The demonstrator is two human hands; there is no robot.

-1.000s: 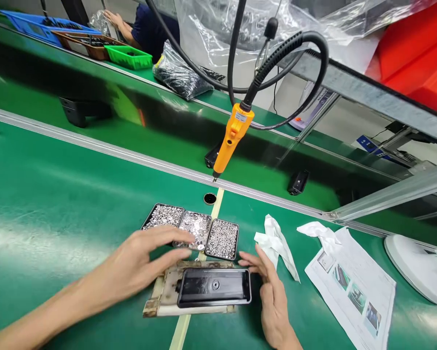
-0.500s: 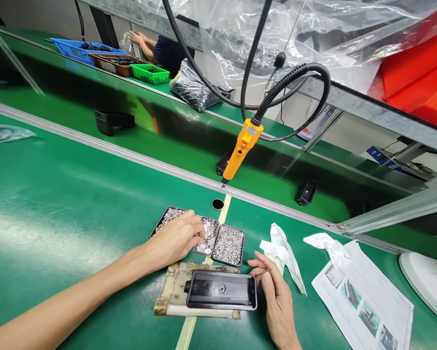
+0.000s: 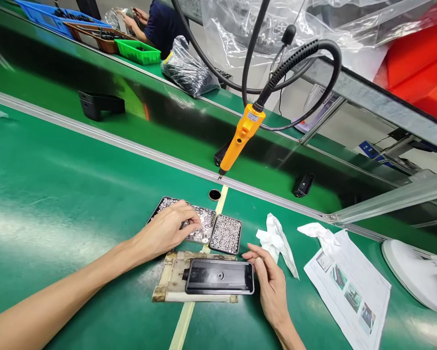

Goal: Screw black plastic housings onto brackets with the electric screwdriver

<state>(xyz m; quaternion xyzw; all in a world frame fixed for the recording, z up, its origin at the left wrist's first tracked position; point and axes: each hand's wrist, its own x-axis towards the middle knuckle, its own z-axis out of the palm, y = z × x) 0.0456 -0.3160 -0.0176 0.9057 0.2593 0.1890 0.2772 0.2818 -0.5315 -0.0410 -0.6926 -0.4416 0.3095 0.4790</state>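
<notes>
My left hand (image 3: 176,222) reaches into a shallow tray of small shiny metal parts (image 3: 208,219). Its thumb and fingers are drawn together, and whatever they pinch is hidden. Just right of that tray stands a second tray of small metal rings (image 3: 225,234). Nearer to me, a black oblong plastic housing (image 3: 220,276), hollow side up with a round boss in its middle, lies on a worn taped pad (image 3: 167,277). My right hand (image 3: 271,284) is at the housing's right end, fingers loosely extended and holding nothing; whether the thumb touches the rim I cannot tell.
An orange electric screwdriver (image 3: 242,138) hangs on a cable above a small round black dish (image 3: 214,195). White cloths (image 3: 276,243) and a printed sheet (image 3: 349,287) lie right. Beyond the metal rail (image 3: 131,146) are black parts, bins (image 3: 138,51) and another person's hands (image 3: 132,22).
The view has shifted a little, moving most things slightly up the picture. My right hand has come closer to the housing's right end. My left hand stays in the tray.
</notes>
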